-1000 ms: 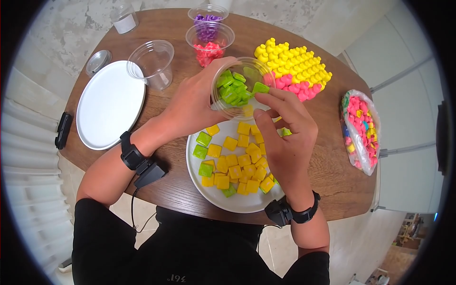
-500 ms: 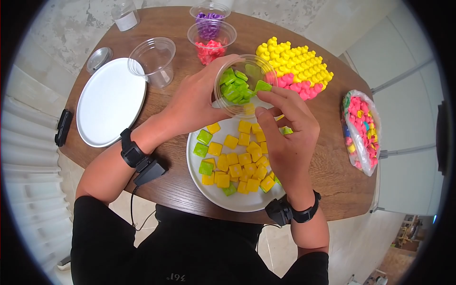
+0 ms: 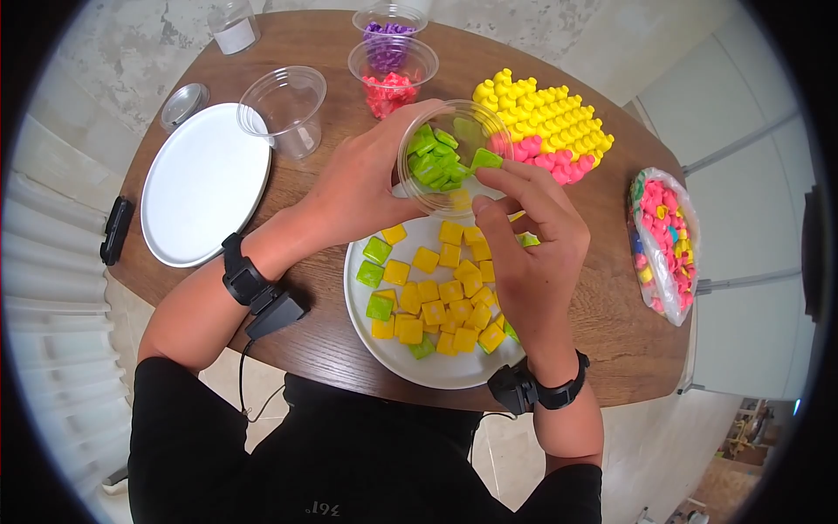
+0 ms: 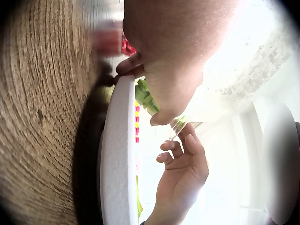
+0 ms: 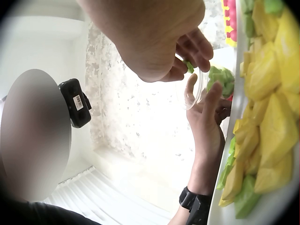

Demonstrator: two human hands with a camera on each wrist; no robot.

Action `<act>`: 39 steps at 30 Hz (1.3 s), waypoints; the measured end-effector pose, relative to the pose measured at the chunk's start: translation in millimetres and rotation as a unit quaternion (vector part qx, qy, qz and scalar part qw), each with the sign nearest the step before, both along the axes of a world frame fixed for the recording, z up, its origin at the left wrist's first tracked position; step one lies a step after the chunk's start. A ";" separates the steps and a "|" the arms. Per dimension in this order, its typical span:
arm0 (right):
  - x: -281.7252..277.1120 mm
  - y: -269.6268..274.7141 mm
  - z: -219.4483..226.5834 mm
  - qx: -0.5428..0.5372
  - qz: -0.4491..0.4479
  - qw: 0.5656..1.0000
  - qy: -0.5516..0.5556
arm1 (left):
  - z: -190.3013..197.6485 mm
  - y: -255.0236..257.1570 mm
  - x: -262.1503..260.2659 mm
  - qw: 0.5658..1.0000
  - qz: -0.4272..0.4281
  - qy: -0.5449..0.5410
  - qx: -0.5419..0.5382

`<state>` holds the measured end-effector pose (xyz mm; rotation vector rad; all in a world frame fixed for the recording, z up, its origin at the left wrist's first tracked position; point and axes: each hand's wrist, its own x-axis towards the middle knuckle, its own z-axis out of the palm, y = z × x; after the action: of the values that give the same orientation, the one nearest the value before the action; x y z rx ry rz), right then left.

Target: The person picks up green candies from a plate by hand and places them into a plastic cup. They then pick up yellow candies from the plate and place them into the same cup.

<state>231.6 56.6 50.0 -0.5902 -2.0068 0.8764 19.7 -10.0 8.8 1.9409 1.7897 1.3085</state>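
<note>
My left hand (image 3: 358, 183) grips a clear plastic cup (image 3: 436, 206), tilted with its mouth toward me, above the near plate. Several green square wrapped pieces (image 3: 432, 159) lie inside it. At the cup's right rim, my right hand (image 3: 543, 240) pinches one green square (image 3: 485, 160) between thumb and fingers; this piece (image 5: 189, 66) also shows in the right wrist view. Below both hands is a round white plate (image 3: 371, 345), with many yellow squares (image 3: 428, 293) and several green squares (image 3: 377, 251) spread over it. The right hand hides part of the plate's right side.
Another white plate (image 3: 205, 188) lies at the left, beside a clear cup (image 3: 297, 109) and a metal lid (image 3: 183, 105). Behind stand cups of red pieces (image 3: 388, 94) and purple pieces (image 3: 387, 48). Yellow and pink figures (image 3: 546, 113) stand in rows; a filled plastic bag (image 3: 668, 244) lies right.
Hands, cup and pinched green square keep nearly the same pose. The whole head view has shifted slightly, with the cup a little further right in it.
</note>
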 end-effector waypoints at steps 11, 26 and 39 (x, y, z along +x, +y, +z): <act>0.0 0.3 -0.3 0.008 -0.002 1.000 -0.002 | -3.3 1.4 -0.6 1.000 -0.003 0.007 0.021; 0.1 0.8 0.2 0.015 -0.003 1.000 -0.010 | -2.1 1.7 -1.0 1.000 -0.008 0.010 0.021; -1.0 0.3 0.3 0.011 0.004 1.000 -0.010 | -2.6 1.3 -0.6 1.000 -0.002 0.005 0.016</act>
<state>230.6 57.0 50.3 -0.5802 -2.0359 0.8545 19.1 -8.7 6.3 1.9691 1.7790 1.3359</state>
